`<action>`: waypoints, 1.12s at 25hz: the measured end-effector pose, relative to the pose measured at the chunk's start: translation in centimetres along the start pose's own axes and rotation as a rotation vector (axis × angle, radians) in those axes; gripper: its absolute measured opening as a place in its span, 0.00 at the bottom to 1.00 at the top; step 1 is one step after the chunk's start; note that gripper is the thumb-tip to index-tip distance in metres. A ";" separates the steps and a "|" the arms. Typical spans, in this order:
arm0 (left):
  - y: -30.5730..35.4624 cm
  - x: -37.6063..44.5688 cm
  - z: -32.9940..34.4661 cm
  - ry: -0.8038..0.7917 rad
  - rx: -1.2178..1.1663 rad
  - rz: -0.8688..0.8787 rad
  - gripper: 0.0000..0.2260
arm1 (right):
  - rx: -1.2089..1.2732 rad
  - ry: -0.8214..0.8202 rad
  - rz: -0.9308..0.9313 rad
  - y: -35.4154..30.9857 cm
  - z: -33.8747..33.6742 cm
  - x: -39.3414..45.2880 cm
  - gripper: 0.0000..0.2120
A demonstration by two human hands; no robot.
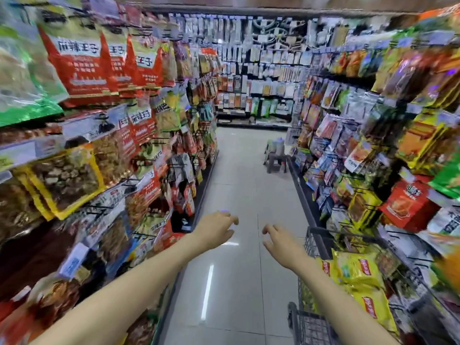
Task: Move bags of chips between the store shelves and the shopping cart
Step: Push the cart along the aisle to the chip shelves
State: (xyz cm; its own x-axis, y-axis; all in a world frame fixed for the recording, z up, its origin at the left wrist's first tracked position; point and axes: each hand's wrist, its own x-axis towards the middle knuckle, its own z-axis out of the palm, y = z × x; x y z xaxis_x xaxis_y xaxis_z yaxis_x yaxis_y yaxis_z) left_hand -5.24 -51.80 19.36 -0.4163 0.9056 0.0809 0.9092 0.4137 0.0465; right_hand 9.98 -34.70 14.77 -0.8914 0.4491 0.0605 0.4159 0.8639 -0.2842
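Both my arms reach forward over the aisle floor. My left hand (216, 229) hangs in mid-air with loosely bent fingers and holds nothing. My right hand (281, 242) is beside it, fingers relaxed and spread, also holding nothing. At the lower right stands a dark wire shopping cart (315, 241) with several yellow bags of chips (358, 270) lying in it. My right forearm passes just left of the cart. The shelves on the left (109, 195) carry hanging snack bags; the view is blurred.
Shelves full of snack packets line the right side (373, 145) too. A small stool with a bottle on it (275, 160) stands by the right shelf further down the aisle. A wall of hanging goods (261, 70) closes the far end. Grey floor tiles (239, 190) run between.
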 end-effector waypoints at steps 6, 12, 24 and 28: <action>-1.0 14.5 5.1 -0.066 -0.058 0.137 0.15 | -0.014 0.000 0.190 7.8 2.0 7.3 0.15; 1.8 27.8 10.1 -0.181 -0.052 0.445 0.16 | -0.011 0.010 0.495 14.7 3.0 10.0 0.15; 24.5 39.4 21.0 -0.490 0.054 0.977 0.18 | 0.256 0.027 1.230 29.0 10.1 -5.1 0.20; 31.3 41.6 24.1 -0.589 0.048 1.070 0.16 | 0.360 0.000 1.429 32.2 11.8 -9.1 0.23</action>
State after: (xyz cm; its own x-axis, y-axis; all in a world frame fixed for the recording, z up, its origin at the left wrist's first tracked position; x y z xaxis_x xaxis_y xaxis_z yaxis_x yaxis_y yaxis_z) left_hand 6.06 1.07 0.22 0.5987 0.6894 -0.4079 0.7948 -0.5745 0.1956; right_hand 29.39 -13.72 -6.18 0.2286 0.8524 -0.4703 0.8568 -0.4055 -0.3185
